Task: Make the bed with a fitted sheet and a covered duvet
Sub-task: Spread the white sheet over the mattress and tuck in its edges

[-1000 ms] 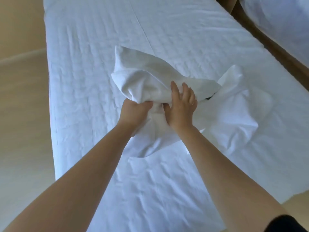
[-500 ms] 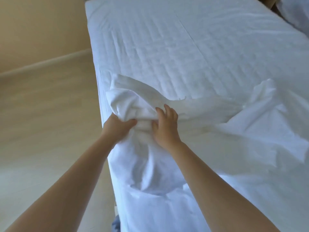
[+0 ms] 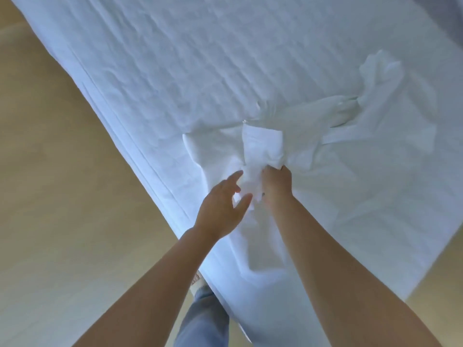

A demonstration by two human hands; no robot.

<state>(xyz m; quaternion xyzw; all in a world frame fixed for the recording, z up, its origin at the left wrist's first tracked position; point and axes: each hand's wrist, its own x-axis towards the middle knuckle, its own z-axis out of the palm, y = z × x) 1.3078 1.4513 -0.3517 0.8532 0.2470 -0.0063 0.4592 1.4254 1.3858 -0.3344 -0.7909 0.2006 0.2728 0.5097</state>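
Observation:
A white sheet (image 3: 313, 136) lies bunched and partly spread across the quilted white mattress (image 3: 175, 71). My right hand (image 3: 276, 185) grips a gathered fold of the sheet near the mattress's left edge. My left hand (image 3: 223, 209) hovers just left of that fold with fingers spread and straight, holding nothing. A twisted end of the sheet (image 3: 378, 71) sticks up further right. The frame is blurred by motion.
Pale wooden floor (image 3: 62, 196) runs along the left side of the bed. My leg in blue jeans (image 3: 203, 319) stands against the mattress's near corner. A dark strip shows at the top right corner.
My left hand has let go of the sheet and opened. The right hand went from resting on the bunch to gripping it. The view swung, so the bed runs diagonally.

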